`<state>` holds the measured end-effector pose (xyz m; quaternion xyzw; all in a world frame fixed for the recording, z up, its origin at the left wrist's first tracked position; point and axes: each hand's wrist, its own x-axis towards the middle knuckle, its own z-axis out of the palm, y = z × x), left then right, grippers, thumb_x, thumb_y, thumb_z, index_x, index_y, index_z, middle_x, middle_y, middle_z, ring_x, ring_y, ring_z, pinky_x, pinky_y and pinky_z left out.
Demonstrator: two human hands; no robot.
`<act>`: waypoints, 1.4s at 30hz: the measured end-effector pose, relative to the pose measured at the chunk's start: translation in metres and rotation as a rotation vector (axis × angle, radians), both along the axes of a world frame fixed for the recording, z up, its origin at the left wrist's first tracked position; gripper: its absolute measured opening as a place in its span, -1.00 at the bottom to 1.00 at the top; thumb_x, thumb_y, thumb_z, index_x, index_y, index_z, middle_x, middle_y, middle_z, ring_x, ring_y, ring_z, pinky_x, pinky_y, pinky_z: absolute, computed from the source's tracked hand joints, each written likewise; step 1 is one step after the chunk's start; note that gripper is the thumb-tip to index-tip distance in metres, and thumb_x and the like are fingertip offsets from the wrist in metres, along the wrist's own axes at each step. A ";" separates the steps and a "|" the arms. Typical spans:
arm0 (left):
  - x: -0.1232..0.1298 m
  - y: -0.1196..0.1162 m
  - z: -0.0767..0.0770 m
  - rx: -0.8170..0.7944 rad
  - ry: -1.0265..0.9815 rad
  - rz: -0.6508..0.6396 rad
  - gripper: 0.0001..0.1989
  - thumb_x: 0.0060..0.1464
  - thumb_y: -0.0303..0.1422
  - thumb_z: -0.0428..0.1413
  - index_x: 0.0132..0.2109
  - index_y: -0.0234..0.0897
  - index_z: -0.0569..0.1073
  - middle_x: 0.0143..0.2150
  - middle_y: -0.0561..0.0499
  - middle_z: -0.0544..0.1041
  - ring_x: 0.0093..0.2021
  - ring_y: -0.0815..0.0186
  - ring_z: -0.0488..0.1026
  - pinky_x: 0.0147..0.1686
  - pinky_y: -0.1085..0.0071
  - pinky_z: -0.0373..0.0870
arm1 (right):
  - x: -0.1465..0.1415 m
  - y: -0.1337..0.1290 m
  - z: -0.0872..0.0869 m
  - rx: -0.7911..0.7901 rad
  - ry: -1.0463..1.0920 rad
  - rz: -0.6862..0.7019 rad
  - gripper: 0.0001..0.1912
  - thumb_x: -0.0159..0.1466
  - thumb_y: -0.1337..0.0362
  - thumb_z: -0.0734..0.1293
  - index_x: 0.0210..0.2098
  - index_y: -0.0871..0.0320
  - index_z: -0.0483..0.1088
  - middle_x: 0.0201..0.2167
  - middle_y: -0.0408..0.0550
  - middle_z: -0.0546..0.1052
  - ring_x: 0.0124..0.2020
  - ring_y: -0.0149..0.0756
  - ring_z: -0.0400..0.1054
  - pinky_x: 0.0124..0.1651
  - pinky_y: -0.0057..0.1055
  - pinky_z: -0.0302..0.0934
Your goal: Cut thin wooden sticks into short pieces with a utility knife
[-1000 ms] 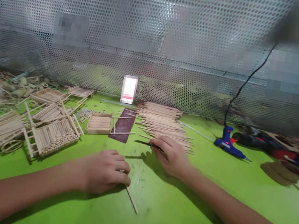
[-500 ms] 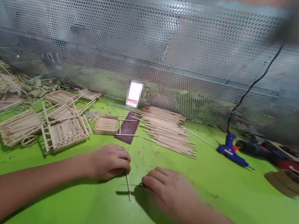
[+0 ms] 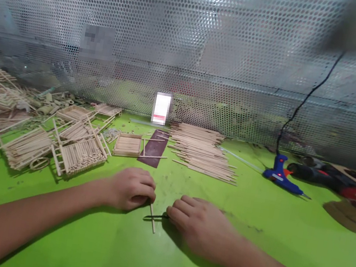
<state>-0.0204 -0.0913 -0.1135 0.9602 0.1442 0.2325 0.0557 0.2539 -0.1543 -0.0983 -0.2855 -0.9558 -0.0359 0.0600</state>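
Stick (image 3: 152, 210) in left hand (image 3: 134, 189)

No lettering can be read. The pale label (image 3: 276, 177) on the glue gun (image 3: 287, 184) at right is too small to make out; the bright screen (image 3: 162, 107) at the far side is pixelated.

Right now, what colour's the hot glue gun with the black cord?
The hot glue gun is blue, clearest in the head view.
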 end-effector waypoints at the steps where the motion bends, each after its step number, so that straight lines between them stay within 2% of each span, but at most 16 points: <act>1: 0.000 0.000 0.000 0.011 -0.004 -0.008 -0.89 0.28 -0.48 0.16 -0.15 -0.22 0.59 -0.21 0.00 0.63 -0.24 0.26 0.51 -0.23 0.32 0.36 | 0.000 0.000 -0.001 0.001 0.007 0.005 -0.90 0.30 0.42 0.35 -0.23 0.11 0.39 -0.34 -0.14 0.52 -0.36 -0.27 0.30 -0.27 -0.29 0.13; 8: 0.001 0.000 0.000 0.042 -0.034 -0.029 -0.87 0.30 -0.48 0.15 -0.19 -0.22 0.58 -0.24 0.02 0.64 -0.25 0.28 0.51 -0.22 0.32 0.34 | -0.001 0.002 -0.001 -0.003 0.037 0.024 -0.95 0.37 0.38 0.32 -0.23 0.12 0.38 -0.35 -0.13 0.50 -0.36 -0.27 0.26 -0.27 -0.28 0.08; 18: 0.000 0.001 -0.002 0.070 -0.022 -0.041 -0.88 0.26 -0.53 0.18 -0.19 -0.22 0.55 -0.24 0.03 0.62 -0.27 0.29 0.50 -0.26 0.31 0.32 | 0.001 0.002 -0.006 -0.003 0.079 0.035 -0.91 0.45 0.35 0.28 -0.24 0.13 0.34 -0.35 -0.13 0.46 -0.35 -0.28 0.24 -0.29 -0.30 0.00; 34: 0.001 0.003 -0.003 0.083 -0.025 -0.044 -0.90 0.26 -0.52 0.19 -0.18 -0.22 0.55 -0.24 0.04 0.63 -0.26 0.28 0.50 -0.27 0.32 0.31 | 0.000 0.003 -0.008 0.024 0.083 0.038 -0.86 0.49 0.33 0.24 -0.25 0.13 0.34 -0.35 -0.12 0.45 -0.35 -0.26 0.22 -0.27 -0.27 0.00; 42: 0.002 -0.004 0.003 0.010 -0.007 -0.050 -0.85 0.18 -0.53 0.15 -0.16 -0.22 0.56 -0.22 0.01 0.62 -0.23 0.25 0.49 -0.21 0.28 0.34 | -0.001 0.001 -0.004 0.025 0.087 0.037 -0.86 0.49 0.31 0.25 -0.24 0.13 0.35 -0.36 -0.13 0.44 -0.35 -0.26 0.22 -0.26 -0.27 0.02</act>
